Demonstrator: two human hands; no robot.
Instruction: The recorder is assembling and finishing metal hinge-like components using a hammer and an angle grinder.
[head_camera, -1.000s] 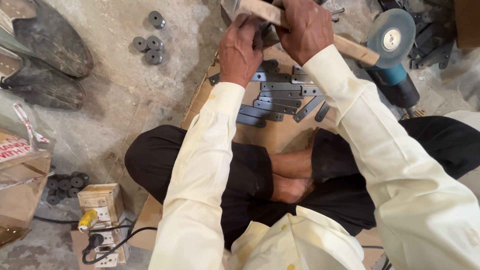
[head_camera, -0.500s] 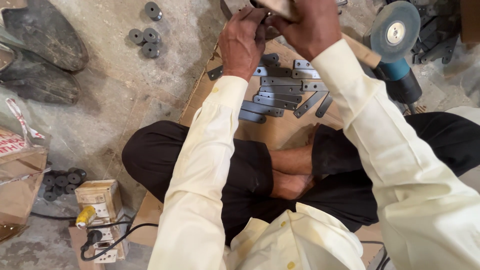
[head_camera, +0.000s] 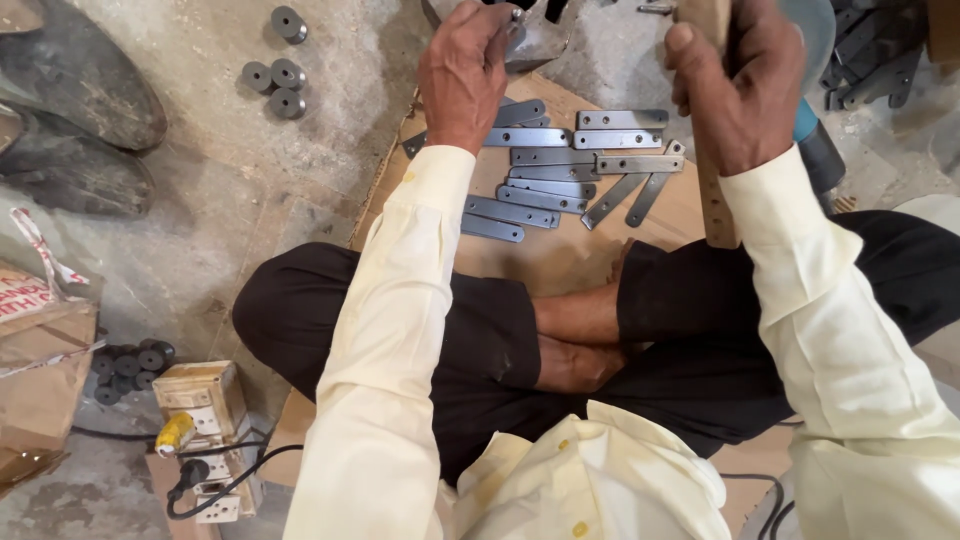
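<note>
My left hand (head_camera: 465, 70) reaches forward at the top of the head view and pinches a small metal piece against a grey metal block (head_camera: 540, 40). Raised at the upper right, my right hand (head_camera: 740, 85) is closed around a wooden handle (head_camera: 715, 200) that points down toward my lap; its head is out of frame. Several flat grey metal strips (head_camera: 560, 170) with holes lie on a brown cardboard sheet (head_camera: 560, 255) in front of my crossed legs, between the two hands.
Round black metal washers (head_camera: 275, 75) lie on the concrete floor at the upper left, more (head_camera: 125, 365) at the lower left. A wooden switch box with plugs (head_camera: 205, 420) sits beside my left knee. An angle grinder (head_camera: 820, 150) lies behind my right hand.
My right hand has swung away from the left hand to the right and lifted the wooden handle upright. The left hand stays at the metal block. The camera has moved closer.
</note>
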